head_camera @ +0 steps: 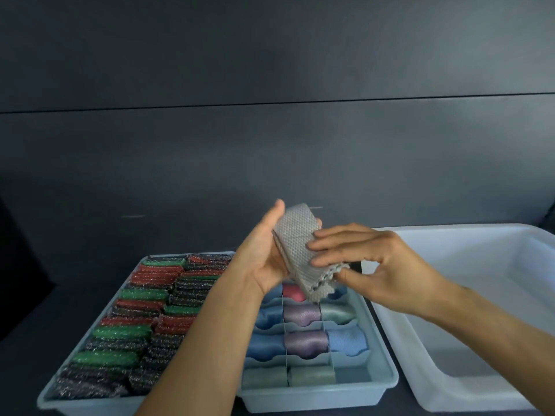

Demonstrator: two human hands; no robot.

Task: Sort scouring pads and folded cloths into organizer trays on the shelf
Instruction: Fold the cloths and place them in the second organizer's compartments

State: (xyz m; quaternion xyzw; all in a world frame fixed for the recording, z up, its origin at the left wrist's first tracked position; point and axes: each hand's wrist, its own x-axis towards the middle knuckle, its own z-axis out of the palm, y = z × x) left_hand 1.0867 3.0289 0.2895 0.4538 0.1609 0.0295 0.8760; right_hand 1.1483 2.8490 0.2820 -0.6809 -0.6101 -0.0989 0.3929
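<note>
- A grey cloth (303, 250) with a honeycomb weave is folded into a thick strip and held up in the air, above the far end of the divided tray (381, 352), tilted with its scalloped edge hanging lowest.
- The left hand (264, 250) cups the cloth from behind, palm toward the camera, thumb raised beside its top edge; it grips the cloth.
- The right hand (369, 256) lies across the front of the cloth, fingers flat on the weave and thumb under the scalloped end, pinching it.
- The divided tray sits on the dark shelf (36, 319) below the hands; its small compartments hold rolled cloths (303, 343) in blue, purple, pink, pale green and grey, one to a compartment. The near right compartment looks empty.
- Just left of it, touching or nearly so, a second tray (48, 400) is packed with scouring pads (126, 331) standing on edge in two rows, green, red and dark glittery ones.
- To the right stands a large white tub (468, 394), close beside the divided tray.
- A dark panelled wall (270, 85) rises behind everything.
</note>
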